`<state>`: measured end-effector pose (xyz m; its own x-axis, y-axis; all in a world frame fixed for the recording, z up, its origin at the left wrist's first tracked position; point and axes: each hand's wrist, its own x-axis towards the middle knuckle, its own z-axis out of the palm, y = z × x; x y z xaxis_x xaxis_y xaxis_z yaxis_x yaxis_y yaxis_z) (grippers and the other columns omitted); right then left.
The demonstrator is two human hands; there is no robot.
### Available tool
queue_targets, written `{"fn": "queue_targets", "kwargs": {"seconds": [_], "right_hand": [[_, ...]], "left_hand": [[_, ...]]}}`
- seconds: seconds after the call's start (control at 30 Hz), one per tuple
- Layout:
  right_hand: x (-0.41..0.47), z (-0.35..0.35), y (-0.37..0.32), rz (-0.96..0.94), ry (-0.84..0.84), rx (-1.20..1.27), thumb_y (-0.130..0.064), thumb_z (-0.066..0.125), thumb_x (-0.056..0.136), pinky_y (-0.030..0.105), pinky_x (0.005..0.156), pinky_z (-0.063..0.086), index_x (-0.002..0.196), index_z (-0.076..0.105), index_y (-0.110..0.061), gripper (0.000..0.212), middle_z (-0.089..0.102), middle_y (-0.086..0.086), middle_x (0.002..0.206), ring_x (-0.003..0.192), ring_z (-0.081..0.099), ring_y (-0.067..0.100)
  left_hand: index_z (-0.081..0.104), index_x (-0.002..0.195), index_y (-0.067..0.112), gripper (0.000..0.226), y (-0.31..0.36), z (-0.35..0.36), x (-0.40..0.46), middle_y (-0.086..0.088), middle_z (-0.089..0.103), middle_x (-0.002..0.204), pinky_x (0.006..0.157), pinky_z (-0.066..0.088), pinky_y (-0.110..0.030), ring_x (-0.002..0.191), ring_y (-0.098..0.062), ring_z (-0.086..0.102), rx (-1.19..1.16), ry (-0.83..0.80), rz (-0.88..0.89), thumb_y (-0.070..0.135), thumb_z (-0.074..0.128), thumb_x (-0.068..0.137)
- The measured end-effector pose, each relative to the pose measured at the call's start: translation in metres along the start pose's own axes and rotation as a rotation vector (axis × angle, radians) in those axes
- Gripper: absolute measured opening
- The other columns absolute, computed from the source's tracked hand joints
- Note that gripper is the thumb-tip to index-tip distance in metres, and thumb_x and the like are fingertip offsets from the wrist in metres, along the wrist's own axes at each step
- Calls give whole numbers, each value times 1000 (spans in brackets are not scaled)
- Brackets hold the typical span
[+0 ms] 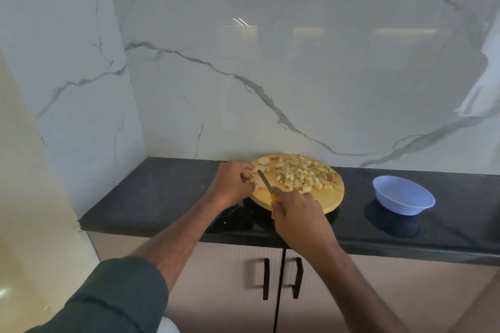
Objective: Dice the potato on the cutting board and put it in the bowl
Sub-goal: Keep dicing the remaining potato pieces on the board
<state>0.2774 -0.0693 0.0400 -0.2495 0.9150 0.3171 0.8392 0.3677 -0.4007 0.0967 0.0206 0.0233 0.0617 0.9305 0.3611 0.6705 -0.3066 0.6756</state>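
A round wooden cutting board (324, 197) lies on the black counter. A heap of diced potato (303, 173) covers its far half, and a potato slice (263, 161) lies at its far left edge. My left hand (234, 182) has curled fingers holding a potato piece (258, 184) at the board's left edge. My right hand (297, 215) grips a knife (265, 182) by its yellow handle, the blade lying right beside my left fingers. A light blue bowl (403, 197), with nothing in it, stands to the right of the board.
The black counter (162, 192) runs along a marble wall and ends at a corner wall on the left. Below its front edge are cabinet doors with two black handles (281, 277).
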Motion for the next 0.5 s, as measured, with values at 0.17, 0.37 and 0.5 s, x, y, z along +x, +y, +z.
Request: {"fn": "queue_targets", "kwargs": {"seconds": [0.17,0.37,0.5], "right_hand": [[11,14,0,-1,-17,-50,-30,40,107,39,80,57,144,52,-26,39,68,2,98,87,61,20],[12,17,-1,-30,-69,-70,-26,36,108,39,81,53,149,48,-23,42,57,-2,91,88,56,19],[11,11,-3,-11,-99,-53,-24,36,109,39,87,51,148,49,-20,42,61,4,104,95,56,22]], "left_hand": [[69,121,8,45,0,1,3,5,77,79,79,49,-10,78,4,70,-13,9,20,12,84,79],[72,116,7,39,1,1,6,4,76,76,90,56,-22,78,1,72,-24,10,53,9,83,79],[73,116,8,38,1,-1,8,3,76,75,89,53,-14,76,1,72,-37,-37,78,4,82,80]]}}
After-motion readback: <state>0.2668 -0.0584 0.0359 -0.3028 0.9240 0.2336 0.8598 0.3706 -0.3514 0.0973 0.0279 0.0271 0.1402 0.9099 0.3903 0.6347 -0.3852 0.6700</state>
